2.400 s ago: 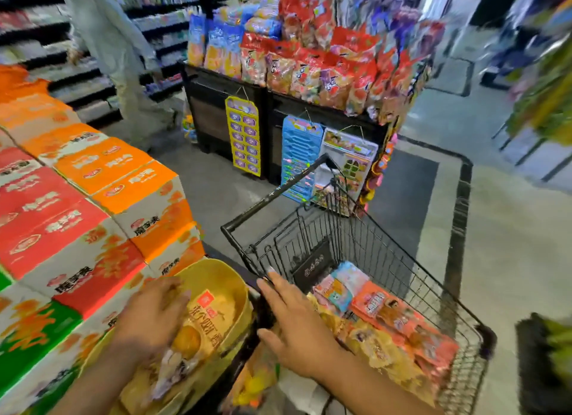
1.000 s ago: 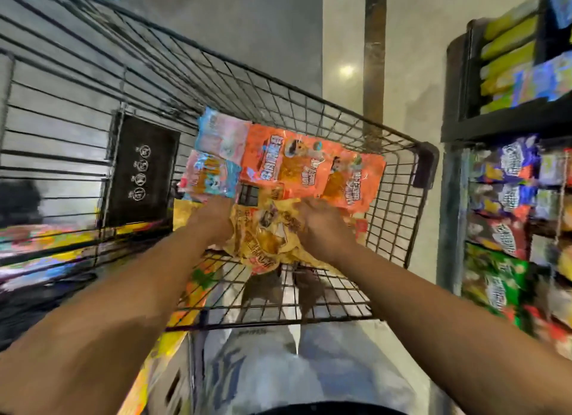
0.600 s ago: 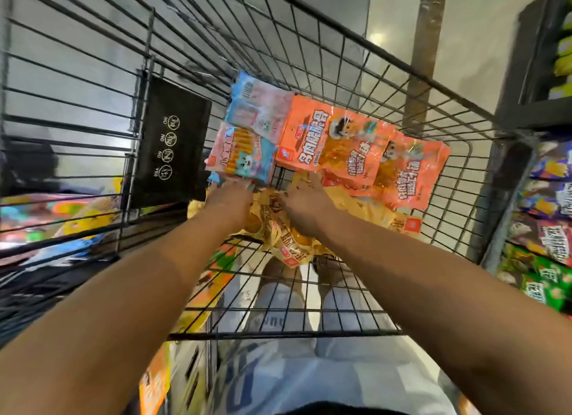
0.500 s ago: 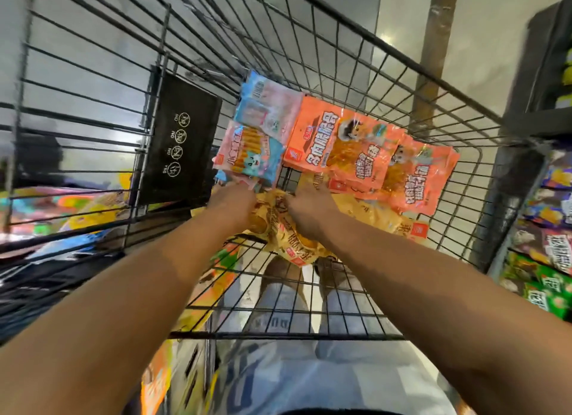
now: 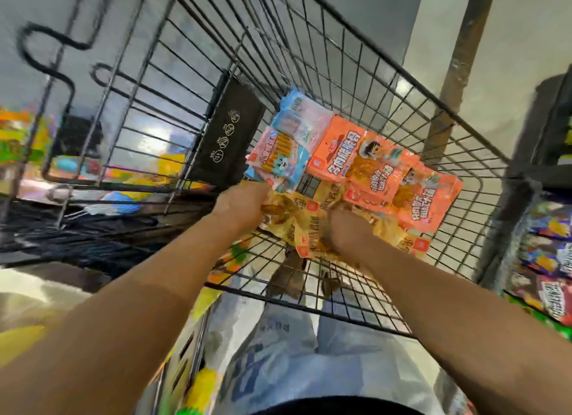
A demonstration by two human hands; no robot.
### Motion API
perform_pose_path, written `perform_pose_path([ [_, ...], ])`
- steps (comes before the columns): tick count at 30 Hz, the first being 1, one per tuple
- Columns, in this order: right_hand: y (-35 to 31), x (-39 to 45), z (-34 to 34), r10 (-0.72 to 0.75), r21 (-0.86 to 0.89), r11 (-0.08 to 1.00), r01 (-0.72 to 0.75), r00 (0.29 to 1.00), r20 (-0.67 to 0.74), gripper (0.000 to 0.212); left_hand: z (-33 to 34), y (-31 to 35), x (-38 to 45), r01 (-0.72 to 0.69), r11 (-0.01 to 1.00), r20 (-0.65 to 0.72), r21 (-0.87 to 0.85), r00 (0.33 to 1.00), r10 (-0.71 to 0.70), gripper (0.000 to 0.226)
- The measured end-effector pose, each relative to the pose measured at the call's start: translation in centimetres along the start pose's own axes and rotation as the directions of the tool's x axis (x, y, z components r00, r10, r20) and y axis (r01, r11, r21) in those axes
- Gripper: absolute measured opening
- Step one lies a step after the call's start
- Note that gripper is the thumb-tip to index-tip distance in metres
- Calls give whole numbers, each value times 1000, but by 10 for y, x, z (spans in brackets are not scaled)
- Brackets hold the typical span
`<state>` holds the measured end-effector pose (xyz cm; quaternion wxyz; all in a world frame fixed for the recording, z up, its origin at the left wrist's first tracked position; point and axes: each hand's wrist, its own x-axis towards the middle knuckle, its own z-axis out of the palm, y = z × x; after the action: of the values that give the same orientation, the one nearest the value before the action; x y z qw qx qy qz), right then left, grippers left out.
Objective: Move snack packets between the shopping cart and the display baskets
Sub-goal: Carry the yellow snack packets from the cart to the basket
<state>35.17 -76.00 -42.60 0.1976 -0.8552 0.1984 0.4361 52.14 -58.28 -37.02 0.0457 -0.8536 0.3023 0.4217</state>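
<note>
Mid-task, unload not finished. Both hands down inside wire shopping cart [image 5: 365,83], on the yellow snack packets [image 5: 305,225] at the near end of the cart floor. Left hand [image 5: 244,202] curled round the left edge of the yellow pile, grip looks closed on it. Right hand [image 5: 345,233] bunched into the same pile from the right, fingers buried in the wrappers, seemingly gripping. Packets not yet lifted, resting on the wire. Orange snack packets [image 5: 387,173], several overlapping, lying beyond the yellow ones, untouched. Pink-and-blue stick-snack packets [image 5: 280,159] at the far left by the black sign panel [image 5: 227,139], touching the orange ones, also untouched. Shelves of dark packets [image 5: 548,259] at right edge, blurred. No display basket clearly in view. Judging by contents: yellow handful in hand now, orange and pink-blue packets left to move. How many moved already cannot be told.
</note>
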Motion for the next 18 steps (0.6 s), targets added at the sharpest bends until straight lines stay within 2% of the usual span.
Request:
perform_pose_path([
  [2, 11, -18, -8, 19, 169, 986, -12, 999, -37, 23, -15, 6, -23, 14, 989, -100, -149, 995, -29, 36],
  [4, 23, -40, -23, 58, 367, 930, -24, 995, -82, 50, -31, 15, -49, 3, 929, -234, -369, 967, -96, 35],
  [5, 27, -54, -33, 79, 463, 886, -17, 990, -113, 55, -38, 21, -64, -13, 880, -292, -475, 945, -145, 32],
  [7, 33, -87, -52, 91, 615, 786, 56, 975, -205, 54, -51, 34, -97, -51, 727, -316, -685, 920, -232, 33],
  [9, 38, -122, -70, 80, 717, 671, 188, 943, -323, 44, -61, 48, -135, -107, 514, -295, -851, 907, -300, 38],
  [11, 39, -158, -89, 66, 772, 563, 294, 915, -397, 34, -68, 61, -175, -209, 362, -340, -908, 873, -350, 21],
  [13, 37, -195, -108, 40, 788, 476, 390, 886, -463, 31, -74, 74, -215, -284, 280, -380, -917, 837, -394, 15],
  [18, 24, -280, -146, -8, 758, 331, 561, 805, -593, 28, -91, 102, -303, -380, 180, -418, -908, 778, -468, 32],
])
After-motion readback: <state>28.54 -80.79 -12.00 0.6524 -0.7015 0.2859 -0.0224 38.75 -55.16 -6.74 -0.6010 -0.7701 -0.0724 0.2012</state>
